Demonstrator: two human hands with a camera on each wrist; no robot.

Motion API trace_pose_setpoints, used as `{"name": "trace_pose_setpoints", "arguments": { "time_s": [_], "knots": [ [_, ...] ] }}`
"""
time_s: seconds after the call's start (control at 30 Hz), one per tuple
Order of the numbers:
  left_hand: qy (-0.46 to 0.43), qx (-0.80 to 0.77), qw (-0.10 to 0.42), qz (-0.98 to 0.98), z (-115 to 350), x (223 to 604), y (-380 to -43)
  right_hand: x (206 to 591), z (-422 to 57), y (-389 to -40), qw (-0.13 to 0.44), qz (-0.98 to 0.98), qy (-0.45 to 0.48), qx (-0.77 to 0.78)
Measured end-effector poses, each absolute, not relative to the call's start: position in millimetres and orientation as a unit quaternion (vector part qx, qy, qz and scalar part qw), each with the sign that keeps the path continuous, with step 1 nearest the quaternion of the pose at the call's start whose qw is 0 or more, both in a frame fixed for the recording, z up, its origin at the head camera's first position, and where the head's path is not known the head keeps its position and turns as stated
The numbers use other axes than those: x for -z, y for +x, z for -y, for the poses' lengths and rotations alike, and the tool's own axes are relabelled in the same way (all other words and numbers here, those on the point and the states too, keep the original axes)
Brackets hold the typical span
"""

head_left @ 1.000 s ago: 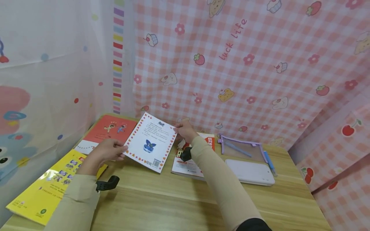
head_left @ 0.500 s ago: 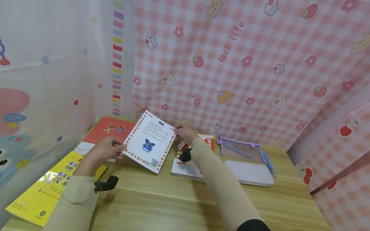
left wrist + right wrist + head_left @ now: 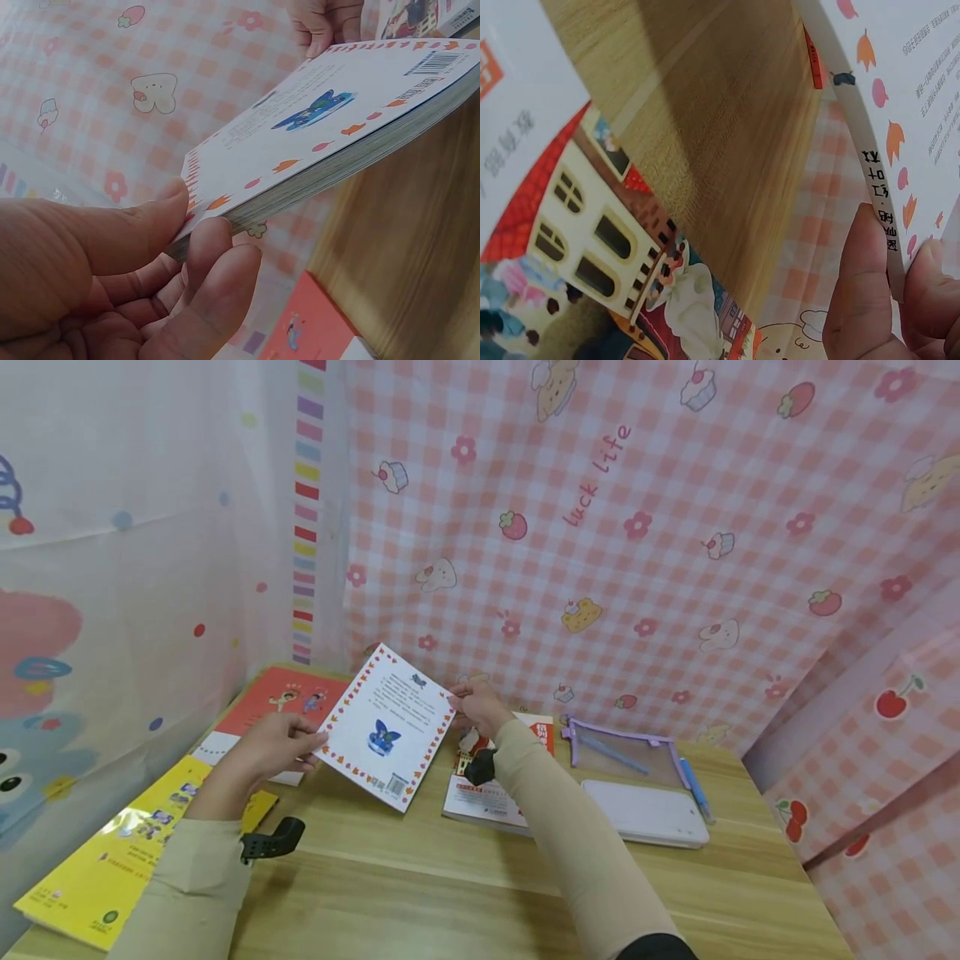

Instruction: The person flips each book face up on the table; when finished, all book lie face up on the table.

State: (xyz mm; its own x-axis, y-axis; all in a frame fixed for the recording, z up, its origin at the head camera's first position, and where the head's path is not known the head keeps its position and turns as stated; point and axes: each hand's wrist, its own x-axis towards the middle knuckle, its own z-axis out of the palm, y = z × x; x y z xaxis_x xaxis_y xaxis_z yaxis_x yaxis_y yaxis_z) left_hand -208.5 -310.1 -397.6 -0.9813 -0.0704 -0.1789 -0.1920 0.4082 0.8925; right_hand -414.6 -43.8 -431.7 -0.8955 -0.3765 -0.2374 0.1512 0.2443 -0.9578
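Note:
A white paperback book (image 3: 386, 731) with a leaf-patterned border, a blue picture and a barcode is held tilted above the table. My left hand (image 3: 279, 750) pinches its left edge; in the left wrist view the thumb (image 3: 142, 229) lies on the cover and the fingers go beneath the page edges. At the upper right corner my right hand (image 3: 480, 706) grips the book, and the right wrist view shows its thumb and a finger on either side of the spine (image 3: 874, 180). Part of the right hand's fingers is hidden behind the book.
On the wooden table (image 3: 390, 893) lie a yellow book (image 3: 97, 868) and a red-and-white book (image 3: 262, 697) at left. Right of the held book are another book (image 3: 480, 797), partly under the right arm, a mesh pouch (image 3: 622, 747), a white case (image 3: 645, 814) and a blue pen (image 3: 697, 789).
The white book and both hands have stayed almost in place, with only a slight shift to the left. The head view has tilted a little.

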Motion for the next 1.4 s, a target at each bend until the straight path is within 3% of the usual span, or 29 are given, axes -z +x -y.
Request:
{"name": "trace_pose_setpoints", "arguments": {
  "time_s": [1.4],
  "knots": [
    [-0.050, -0.513, 0.033, -0.857, 307.3, 382.1, -208.2, 436.2, 41.6, -418.6, 0.238, -0.714, -0.076, 0.654]
  ]
}}
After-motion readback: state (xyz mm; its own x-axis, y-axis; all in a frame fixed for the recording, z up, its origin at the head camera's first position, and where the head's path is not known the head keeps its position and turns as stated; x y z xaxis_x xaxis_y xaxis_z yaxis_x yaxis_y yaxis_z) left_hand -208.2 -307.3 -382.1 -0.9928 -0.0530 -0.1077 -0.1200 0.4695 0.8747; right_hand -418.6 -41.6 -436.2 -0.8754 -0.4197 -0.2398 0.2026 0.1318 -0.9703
